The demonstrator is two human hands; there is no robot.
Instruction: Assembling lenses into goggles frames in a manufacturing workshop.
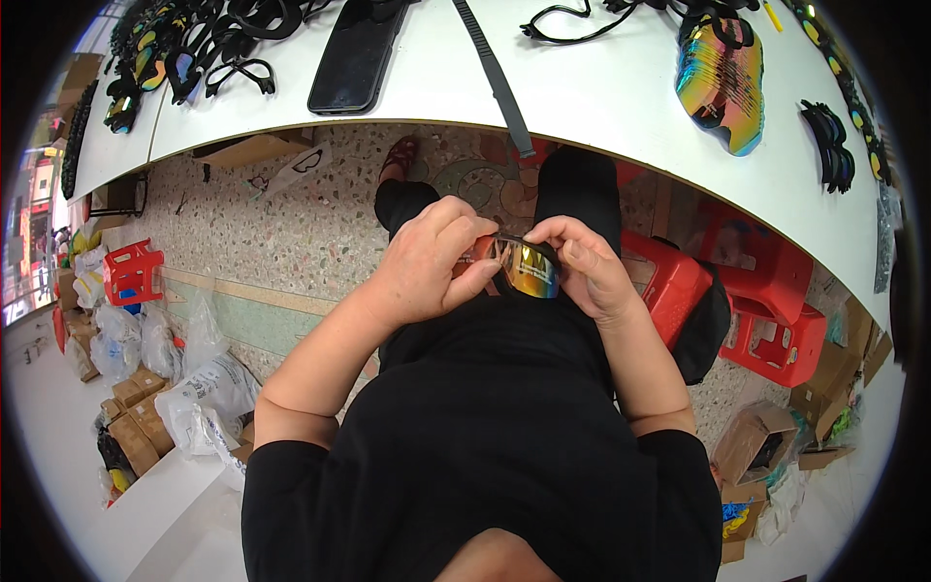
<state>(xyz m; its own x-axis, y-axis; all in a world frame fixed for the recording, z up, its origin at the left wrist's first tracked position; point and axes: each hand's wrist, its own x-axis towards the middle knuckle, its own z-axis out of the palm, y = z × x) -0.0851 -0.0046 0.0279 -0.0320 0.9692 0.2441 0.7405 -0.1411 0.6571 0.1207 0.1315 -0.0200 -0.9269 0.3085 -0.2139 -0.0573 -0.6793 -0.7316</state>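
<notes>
Mirrored goggle lens (pixel 530 272), shading from orange to blue under a black upper edge, is held in the head view on the wearer's side of the white table (pixel 601 92), over the lap. The left hand (pixel 432 257) pinches its left end between thumb and fingers; the right hand (pixel 592 272) grips its right end, so both are closed on the same piece, with a gap between them. On the table's left part lies a heap of black goggle parts (pixel 199 48); left of the table's middle is a dark phone (pixel 354 58), and at its middle a grey strap (pixel 499 87) pokes past the front edge. A stack of lenses (pixel 720 82) rests on the table's right part, black frame pieces (pixel 829 145) farther right
</notes>
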